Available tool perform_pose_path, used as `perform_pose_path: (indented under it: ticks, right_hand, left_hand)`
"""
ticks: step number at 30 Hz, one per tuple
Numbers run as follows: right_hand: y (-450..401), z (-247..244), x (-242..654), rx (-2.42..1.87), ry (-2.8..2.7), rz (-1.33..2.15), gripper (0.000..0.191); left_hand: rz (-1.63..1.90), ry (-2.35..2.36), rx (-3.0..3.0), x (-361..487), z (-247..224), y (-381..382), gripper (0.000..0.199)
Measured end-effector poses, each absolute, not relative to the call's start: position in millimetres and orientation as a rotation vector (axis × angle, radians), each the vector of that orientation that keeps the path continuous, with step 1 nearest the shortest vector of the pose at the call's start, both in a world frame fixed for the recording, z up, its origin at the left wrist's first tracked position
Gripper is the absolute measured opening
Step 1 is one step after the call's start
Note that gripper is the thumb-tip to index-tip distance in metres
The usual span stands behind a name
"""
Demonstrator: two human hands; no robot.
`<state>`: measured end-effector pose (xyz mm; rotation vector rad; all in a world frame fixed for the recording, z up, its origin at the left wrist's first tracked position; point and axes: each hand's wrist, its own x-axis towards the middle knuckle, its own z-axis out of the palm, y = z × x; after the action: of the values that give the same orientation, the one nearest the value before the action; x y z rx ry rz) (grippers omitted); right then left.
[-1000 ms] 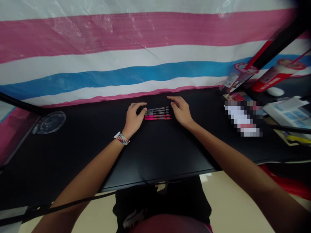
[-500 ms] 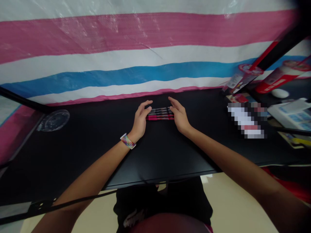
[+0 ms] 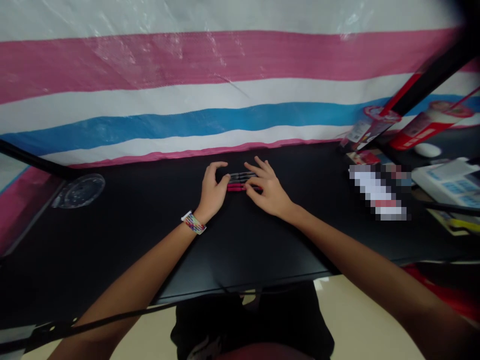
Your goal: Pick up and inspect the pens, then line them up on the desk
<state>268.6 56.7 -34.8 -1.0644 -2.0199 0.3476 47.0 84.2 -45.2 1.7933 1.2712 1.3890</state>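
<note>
Several slim pens lie side by side on the black table [image 3: 232, 250], running left to right between my hands. The farther ones are dark pens [image 3: 242, 175]; nearest me is a pink-red pen [image 3: 235, 187]. My left hand [image 3: 213, 192] stands at their left ends, fingers curved and apart, its thumb tip against or right beside the pens. My right hand [image 3: 270, 192] is over the right part of the row. Its thumb and index finger pinch at the pink-red pen, while the other fingers spread above the dark pens and hide their right ends.
A clear plastic lid [image 3: 80, 190] lies at the left. On the right stand a cup with a red straw [image 3: 371, 127] and a red-and-white cup [image 3: 427, 125], near a white rounded object [image 3: 428, 150]. A striped plastic sheet [image 3: 210, 120] hangs behind the table.
My right hand has moved left over the pens, its thumb and index finger closing into a pinch. My left hand stays at the left ends. The view has tilted slightly.
</note>
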Motion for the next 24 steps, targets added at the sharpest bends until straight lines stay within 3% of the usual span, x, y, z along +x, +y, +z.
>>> perform_pose_path:
  ticks: [13,19,24]
  right_hand:
    - [55.2,-23.1,272.8,-0.778,-2.306,0.059,0.009]
    - [55.2,-17.3,273.1,-0.689,-2.364,0.168,0.015]
    - [57.9,-13.6,275.8,-0.805,-2.019,0.324,0.014]
  left_hand:
    - [1.347,1.337,1.94,49.4,-37.7,75.9,0.031]
    - [1.37,1.303,2.081,52.5,-26.5,66.2,0.029]
    - [1.306,1.273,2.129,56.5,-16.6,59.1,0.014]
